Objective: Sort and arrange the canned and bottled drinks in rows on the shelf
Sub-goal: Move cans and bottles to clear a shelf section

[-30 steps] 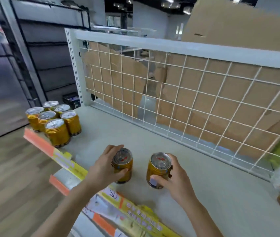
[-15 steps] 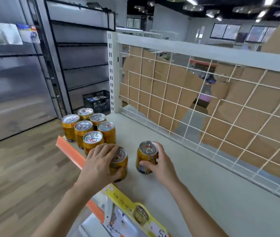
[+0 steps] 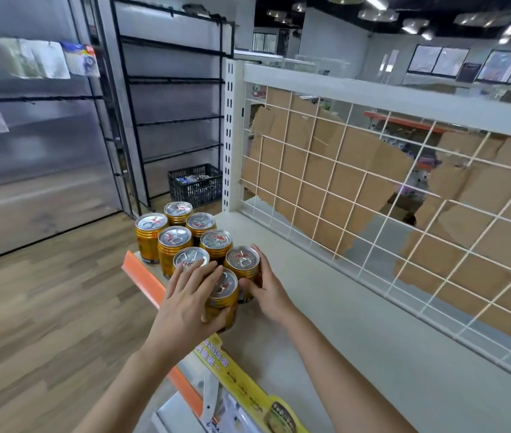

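Note:
Several gold cans with silver tops (image 3: 174, 237) stand in two rows at the left end of the pale shelf (image 3: 357, 332). My left hand (image 3: 187, 303) grips a gold can (image 3: 223, 300) at the front row's near end, fingers over its top. My right hand (image 3: 268, 287) grips another gold can (image 3: 243, 264) beside it, at the back row's near end. Both held cans stand upright on the shelf, touching the group.
A white wire grid (image 3: 372, 195) backed with cardboard closes the shelf's rear. An orange and yellow price strip (image 3: 154, 287) runs along the front edge. A black crate (image 3: 196, 184) sits on the wood floor by dark racks at the left.
Both hands slid their cans left along the shelf until they met the group of cans. The view has swung left with them.

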The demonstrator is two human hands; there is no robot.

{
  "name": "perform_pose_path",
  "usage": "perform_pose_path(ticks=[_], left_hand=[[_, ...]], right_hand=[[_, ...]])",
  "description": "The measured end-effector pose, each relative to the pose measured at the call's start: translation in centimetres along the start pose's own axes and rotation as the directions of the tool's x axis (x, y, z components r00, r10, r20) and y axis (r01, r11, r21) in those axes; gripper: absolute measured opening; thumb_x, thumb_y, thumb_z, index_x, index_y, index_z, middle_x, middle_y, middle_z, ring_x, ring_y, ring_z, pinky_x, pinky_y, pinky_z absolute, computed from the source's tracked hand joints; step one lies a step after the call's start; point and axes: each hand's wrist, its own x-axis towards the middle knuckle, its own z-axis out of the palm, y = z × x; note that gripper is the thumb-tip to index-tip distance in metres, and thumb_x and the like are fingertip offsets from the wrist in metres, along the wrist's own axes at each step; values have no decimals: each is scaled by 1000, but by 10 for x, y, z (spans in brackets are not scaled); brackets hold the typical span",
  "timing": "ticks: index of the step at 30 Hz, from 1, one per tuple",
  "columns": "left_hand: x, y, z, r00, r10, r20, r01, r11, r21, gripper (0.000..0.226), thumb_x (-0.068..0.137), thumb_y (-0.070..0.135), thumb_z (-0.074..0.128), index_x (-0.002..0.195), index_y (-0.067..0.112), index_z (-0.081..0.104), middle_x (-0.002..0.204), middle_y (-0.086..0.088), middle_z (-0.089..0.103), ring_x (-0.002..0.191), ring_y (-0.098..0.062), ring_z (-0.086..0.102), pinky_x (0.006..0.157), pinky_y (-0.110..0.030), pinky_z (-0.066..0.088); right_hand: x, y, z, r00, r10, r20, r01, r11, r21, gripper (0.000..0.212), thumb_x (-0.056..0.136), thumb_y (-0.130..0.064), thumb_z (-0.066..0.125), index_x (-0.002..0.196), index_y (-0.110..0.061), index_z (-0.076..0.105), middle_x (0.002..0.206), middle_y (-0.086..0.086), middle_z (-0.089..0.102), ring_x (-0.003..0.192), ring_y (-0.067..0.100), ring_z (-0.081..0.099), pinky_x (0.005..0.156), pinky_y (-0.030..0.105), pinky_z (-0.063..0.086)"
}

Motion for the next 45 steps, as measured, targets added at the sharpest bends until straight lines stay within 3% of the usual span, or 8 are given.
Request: perform_pose_path(ticks=[7, 11, 14, 20, 24, 27, 32, 45], left_hand=[[-1, -2, -1, 1000, -5, 20, 7, 996, -91, 60, 78, 50, 49, 129, 19, 53, 129, 2, 55, 124, -18, 44, 112, -37, 16], [-2, -3, -1, 999, -7, 44, 11, 997, -83, 60, 87, 58, 37, 131, 20, 50, 135, 0, 50, 131, -19, 37, 115, -37, 10], [-6, 0, 0, 998, -19, 56, 23, 997, -72, 65, 92, 63, 19, 135, 20, 43, 141, -3, 45, 136, -25, 33, 116, -43, 14], [-16, 14, 0, 1000, 5, 5, -4, 990, -143, 60, 85, 31, 57, 139, 15, 37, 142, -9, 43, 137, -30, 29, 108, -56, 31], [-27, 40, -6, 1000, 14, -8, -15, 991, -134, 59, 84, 33, 50, 137, 11, 39, 138, -13, 46, 137, -33, 26, 107, -59, 27], [-32, 63, -8, 999, 46, 5, -45, 988, -150, 62, 82, 42, 38, 135, 9, 42, 138, -16, 46, 132, -35, 31, 106, -57, 28], [-40, 127, -6, 993, 114, 31, -104, 968, -227, 62, 83, 44, 39, 131, 7, 47, 133, -17, 50, 123, -38, 44, 95, -58, 41], [-87, 316, 11, 905, 406, 129, -325, 853, -408, 55, 84, 42, 41, 128, 13, 53, 128, -10, 56, 109, -35, 55, 87, -49, 45]], right_hand=[[2, -3, 2, 996, 73, 55, -74, 997, 23, 74, 95, -18, 51, 149, -24, 1, 145, -2, 34, 132, 14, 35, 100, 22, 38], [-12, -8, -4, 995, 103, 13, -102, 991, -89, 68, 94, -30, 54, 149, -28, 13, 146, -2, 37, 131, 16, 40, 106, 32, 37], [-41, -12, -17, 991, 122, -58, -134, 948, -288, 63, 92, -36, 55, 147, -26, 24, 148, 1, 36, 132, 19, 39, 106, 35, 35], [-117, -16, -55, 981, -25, -193, -85, 837, -541, 54, 93, -35, 54, 141, -25, 33, 143, -5, 40, 131, 13, 38, 101, 25, 31], [-177, -12, -82, 949, -86, -304, -123, 785, -607, 53, 92, -39, 52, 141, -27, 34, 143, -8, 40, 129, 13, 39, 104, 27, 32], [-229, -9, -104, 911, -121, -395, -173, 756, -631, 51, 93, -38, 52, 140, -26, 36, 140, -9, 42, 127, 12, 40, 102, 23, 29], [-331, -6, -143, 829, -127, -544, -305, 714, -630, 48, 93, -45, 45, 138, -30, 38, 137, -14, 42, 125, 7, 39, 98, 19, 26], [-577, -8, -199, 513, -97, -853, -656, 596, -463, 45, 84, -24, 67, 126, -16, 54, 122, 5, 59, 109, 29, 56, 88, 40, 44]])
